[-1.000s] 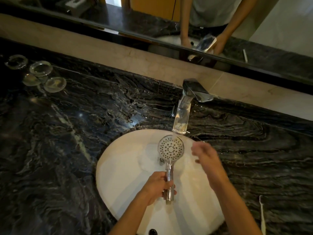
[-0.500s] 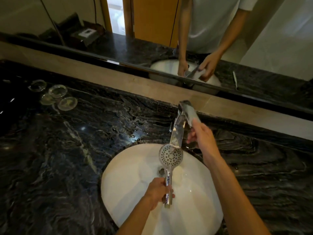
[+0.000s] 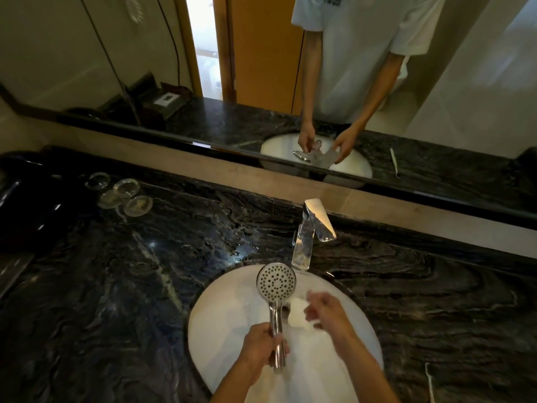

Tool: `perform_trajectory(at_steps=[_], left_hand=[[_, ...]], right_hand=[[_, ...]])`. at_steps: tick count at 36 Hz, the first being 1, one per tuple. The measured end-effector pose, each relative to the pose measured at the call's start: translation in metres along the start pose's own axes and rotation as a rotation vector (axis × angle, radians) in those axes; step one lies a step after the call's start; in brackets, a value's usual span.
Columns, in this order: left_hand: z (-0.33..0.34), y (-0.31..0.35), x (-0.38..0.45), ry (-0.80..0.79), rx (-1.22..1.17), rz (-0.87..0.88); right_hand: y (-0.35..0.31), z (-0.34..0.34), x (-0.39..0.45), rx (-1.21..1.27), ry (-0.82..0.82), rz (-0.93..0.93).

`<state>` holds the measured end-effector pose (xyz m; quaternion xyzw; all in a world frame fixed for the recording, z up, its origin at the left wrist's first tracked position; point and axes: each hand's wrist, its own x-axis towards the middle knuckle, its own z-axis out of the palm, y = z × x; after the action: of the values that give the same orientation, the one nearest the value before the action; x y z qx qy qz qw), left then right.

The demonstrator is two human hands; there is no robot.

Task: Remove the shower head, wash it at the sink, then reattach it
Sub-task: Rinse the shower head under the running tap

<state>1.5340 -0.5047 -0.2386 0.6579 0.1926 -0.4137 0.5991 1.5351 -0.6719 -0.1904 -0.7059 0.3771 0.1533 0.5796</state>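
One of three steps looks done, since the shower head [image 3: 276, 282] is off its hose and held over the sink [image 3: 220, 324] below the faucet [image 3: 303, 245], left hand [image 3: 261, 349] wrapped round its handle, blurred right hand [image 3: 324, 311] loosely open beside it, with washing unfinished and reattaching left.

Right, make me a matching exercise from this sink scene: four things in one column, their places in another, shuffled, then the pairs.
Things:
1. shower head
2. faucet
3. glass dishes
4. toothbrush

Places:
A. far left on the countertop
B. countertop, right of the sink
C. held by its handle in the left hand
D. behind the sink, by the backsplash

Pairs: 1-C, 2-D, 3-A, 4-B
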Motion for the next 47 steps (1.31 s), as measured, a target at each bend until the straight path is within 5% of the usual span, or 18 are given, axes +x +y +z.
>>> perform_trajectory(at_steps=[4, 8, 22, 35, 47], left_hand=[[-0.004, 0.0, -0.011, 0.055, -0.004, 0.069], [-0.006, 0.009, -0.027, 0.04, 0.037, 0.146], [-0.021, 0.067, -0.046, -0.074, 0.126, 0.469], [-0.016, 0.123, -0.062, -0.312, 0.218, 0.518], [0.013, 0.156, -0.093, -0.265, 0.187, 0.616]], right_hand=[[0.021, 0.026, -0.024, -0.019, -0.182, 0.08], [0.016, 0.046, -0.041, 0.075, -0.238, -0.072], [-0.055, 0.034, -0.071, 0.17, -0.117, -0.317], [-0.11, 0.011, -0.104, 0.32, 0.01, -0.48], [-0.143, -0.042, -0.137, 0.271, -0.06, -0.583]])
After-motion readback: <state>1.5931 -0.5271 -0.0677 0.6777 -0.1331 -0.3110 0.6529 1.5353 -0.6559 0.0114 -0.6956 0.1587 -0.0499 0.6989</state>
